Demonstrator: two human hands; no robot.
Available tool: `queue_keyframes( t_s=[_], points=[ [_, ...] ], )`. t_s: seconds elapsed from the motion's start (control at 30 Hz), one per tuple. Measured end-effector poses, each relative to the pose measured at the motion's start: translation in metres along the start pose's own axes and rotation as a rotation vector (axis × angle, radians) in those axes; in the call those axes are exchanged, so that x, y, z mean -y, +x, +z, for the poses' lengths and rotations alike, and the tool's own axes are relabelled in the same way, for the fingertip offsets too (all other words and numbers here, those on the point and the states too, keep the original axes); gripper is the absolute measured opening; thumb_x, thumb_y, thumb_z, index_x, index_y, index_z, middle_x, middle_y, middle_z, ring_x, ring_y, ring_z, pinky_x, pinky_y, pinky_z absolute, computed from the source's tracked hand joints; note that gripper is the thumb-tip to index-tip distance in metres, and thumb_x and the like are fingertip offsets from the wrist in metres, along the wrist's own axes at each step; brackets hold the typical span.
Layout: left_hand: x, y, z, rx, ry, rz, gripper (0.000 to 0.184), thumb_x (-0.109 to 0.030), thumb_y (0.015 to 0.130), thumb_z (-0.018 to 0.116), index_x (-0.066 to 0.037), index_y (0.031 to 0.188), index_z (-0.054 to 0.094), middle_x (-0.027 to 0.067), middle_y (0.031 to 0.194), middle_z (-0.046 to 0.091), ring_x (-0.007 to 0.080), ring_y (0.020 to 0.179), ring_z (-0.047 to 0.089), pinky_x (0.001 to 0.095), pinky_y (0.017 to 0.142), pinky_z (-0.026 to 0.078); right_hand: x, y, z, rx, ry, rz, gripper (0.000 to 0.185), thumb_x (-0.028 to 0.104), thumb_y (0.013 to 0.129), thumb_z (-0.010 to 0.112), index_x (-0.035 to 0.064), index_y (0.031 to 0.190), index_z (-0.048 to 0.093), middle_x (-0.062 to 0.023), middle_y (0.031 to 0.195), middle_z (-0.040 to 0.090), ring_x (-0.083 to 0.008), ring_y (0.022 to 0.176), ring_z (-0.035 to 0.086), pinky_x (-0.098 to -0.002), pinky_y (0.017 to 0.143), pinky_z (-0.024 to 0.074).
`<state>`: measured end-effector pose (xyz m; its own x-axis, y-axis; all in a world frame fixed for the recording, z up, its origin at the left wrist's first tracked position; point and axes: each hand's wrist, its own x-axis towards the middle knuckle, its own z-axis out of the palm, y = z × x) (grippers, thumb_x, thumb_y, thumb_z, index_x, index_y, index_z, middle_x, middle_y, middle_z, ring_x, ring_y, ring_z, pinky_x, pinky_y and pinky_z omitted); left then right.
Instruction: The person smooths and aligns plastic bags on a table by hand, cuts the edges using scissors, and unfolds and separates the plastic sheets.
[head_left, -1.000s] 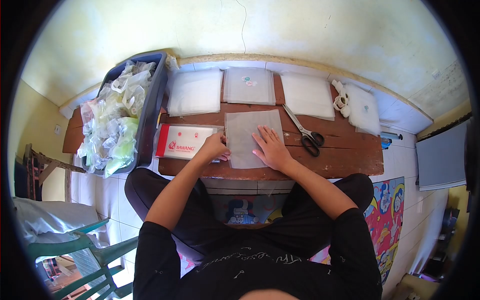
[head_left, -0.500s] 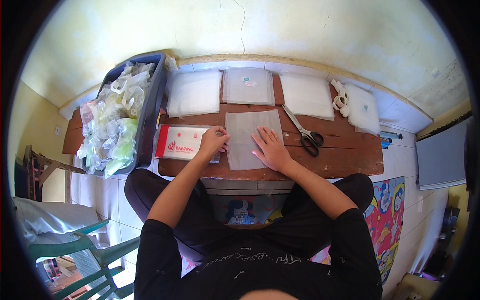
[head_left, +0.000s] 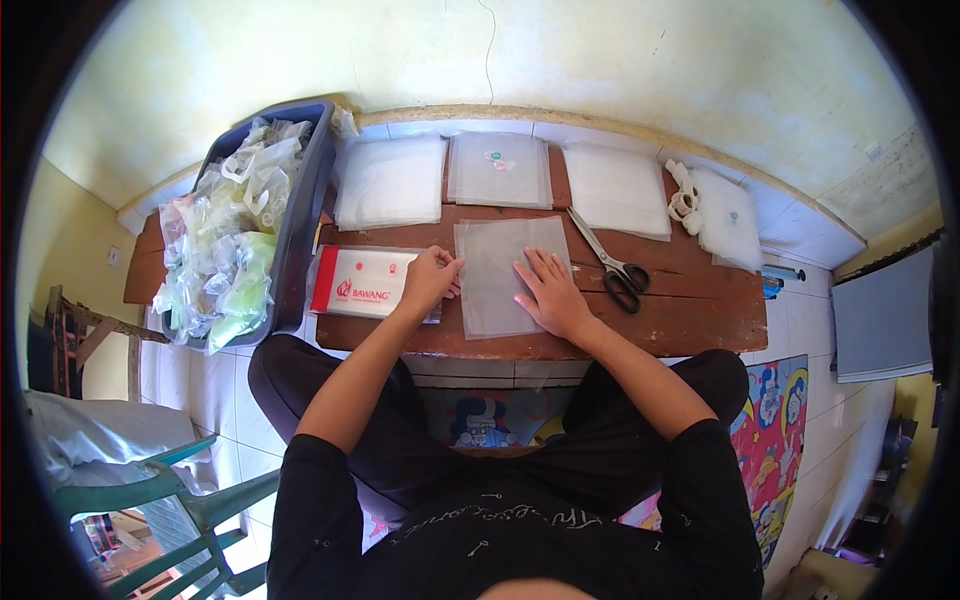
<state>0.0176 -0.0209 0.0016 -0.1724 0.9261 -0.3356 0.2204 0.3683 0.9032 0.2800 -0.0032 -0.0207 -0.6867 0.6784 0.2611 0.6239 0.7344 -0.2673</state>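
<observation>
A clear plastic bag lies flat on the brown wooden table, directly in front of me. My right hand rests on its right side, fingers stretched out and palm down. At the bag's left edge is my left hand, its fingers curled into a pinch; whatever is between the fingertips is too small to make out. Beneath and beside that hand lies a white and red pack printed "BAWANG". Black-handled scissors lie to the right of the bag, apart from both hands.
Along the table's back stand stacks of plastic bags: a left stack, a middle stack, a right stack and a far-right stack. A white ribbon roll sits between two stacks. A dark tub holds crumpled plastic.
The clear bag has shifted slightly right and turned a little under my right hand, which moved right with it. My left hand stays pinched near the bag's left edge.
</observation>
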Motion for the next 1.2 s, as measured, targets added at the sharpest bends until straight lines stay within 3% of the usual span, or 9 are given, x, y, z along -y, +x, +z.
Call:
queue_keyframes(
  t_s=[0.3,0.4,0.47,0.5,0.57,0.6,0.67,0.97,1.2],
  points=[
    [0.004,0.001,0.0,0.037,-0.036,0.054,0.023,-0.01,0.086,0.072,0.001,0.094,0.054,0.0118,0.076,0.068,0.0141,0.059,0.067,0.0252,0.049,0.055,-0.005,-0.002,-0.002,0.002,-0.018,0.0,0.055,0.038,0.095,0.055,0.0062,0.139,0.047,-0.021,0.15,0.037,-0.0377,0.141,0.032,-0.0495,0.116,0.023],
    [-0.002,-0.003,-0.001,0.024,-0.054,0.051,0.023,-0.009,0.084,0.071,0.002,0.095,0.054,0.0098,0.071,0.066,0.0198,0.06,0.067,0.0305,0.053,0.055,-0.005,-0.002,-0.004,0.005,-0.018,-0.003,0.055,0.038,0.095,0.055,0.0063,0.139,0.047,-0.0209,0.15,0.037,-0.0375,0.14,0.033,-0.0495,0.116,0.0232],
    [-0.018,-0.013,-0.003,-0.102,0.489,0.247,0.024,-0.008,0.081,0.071,0.001,0.096,0.054,0.013,0.086,0.067,0.0284,0.083,0.068,0.0375,0.071,0.055,-0.005,-0.003,-0.004,-0.001,-0.018,-0.004,0.055,0.038,0.095,0.055,0.0062,0.138,0.047,-0.0208,0.15,0.037,-0.0374,0.14,0.033,-0.0494,0.116,0.0234],
    [-0.017,-0.013,-0.002,-0.102,0.489,0.247,0.024,-0.008,0.081,0.071,0.001,0.096,0.054,0.013,0.086,0.067,0.0284,0.083,0.068,0.0375,0.071,0.055,-0.005,-0.003,-0.004,-0.001,-0.018,-0.004,0.055,0.038,0.095,0.055,0.0062,0.138,0.047,-0.0208,0.15,0.037,-0.0374,0.14,0.033,-0.0494,0.116,0.0234],
    [-0.011,-0.013,-0.001,-0.29,0.671,0.555,0.029,-0.011,0.08,0.069,0.001,0.104,0.056,0.017,0.112,0.061,0.0358,0.11,0.056,0.0424,0.092,0.046,-0.006,-0.004,-0.002,-0.012,-0.022,-0.008,0.055,0.038,0.095,0.055,0.0059,0.138,0.047,-0.0207,0.149,0.038,-0.0376,0.14,0.033,-0.0493,0.116,0.0237],
    [-0.004,-0.012,0.001,-0.289,0.67,0.556,0.029,-0.011,0.08,0.069,0.001,0.104,0.056,0.017,0.112,0.061,0.0358,0.11,0.056,0.0424,0.092,0.046,-0.006,-0.004,-0.002,-0.012,-0.022,-0.007,0.055,0.038,0.095,0.055,0.0059,0.138,0.047,-0.0207,0.149,0.038,-0.0376,0.14,0.033,-0.0493,0.116,0.0237],
    [0.013,-0.007,0.005,-0.397,0.707,0.62,0.032,-0.011,0.084,0.065,0.0,0.113,0.057,0.0203,0.128,0.053,0.0375,0.121,0.048,0.0429,0.101,0.039,-0.007,-0.004,-0.001,-0.021,-0.03,-0.012,0.055,0.039,0.095,0.054,0.0056,0.138,0.047,-0.0207,0.149,0.038,-0.0377,0.14,0.034,-0.0493,0.116,0.024],
    [0.031,0.01,-0.007,-0.371,0.68,0.716,0.023,-0.006,0.091,0.05,0.001,0.112,0.058,0.0223,0.128,0.053,0.0397,0.12,0.048,0.0471,0.106,0.037,-0.005,-0.005,-0.004,-0.019,-0.021,-0.006,0.054,0.039,0.095,0.054,0.0053,0.138,0.047,-0.0209,0.149,0.038,-0.0378,0.14,0.034,-0.0497,0.116,0.0239],
    [0.036,0.02,-0.018,-0.384,0.665,0.731,0.021,-0.006,0.091,0.05,0.0,0.109,0.059,0.0227,0.129,0.053,0.0397,0.122,0.049,0.0472,0.107,0.036,-0.007,-0.006,-0.003,-0.012,-0.013,0.001,0.054,0.038,0.095,0.054,0.0056,0.138,0.047,-0.0209,0.15,0.037,-0.0381,0.14,0.033,-0.0497,0.116,0.0231]
  ],
)
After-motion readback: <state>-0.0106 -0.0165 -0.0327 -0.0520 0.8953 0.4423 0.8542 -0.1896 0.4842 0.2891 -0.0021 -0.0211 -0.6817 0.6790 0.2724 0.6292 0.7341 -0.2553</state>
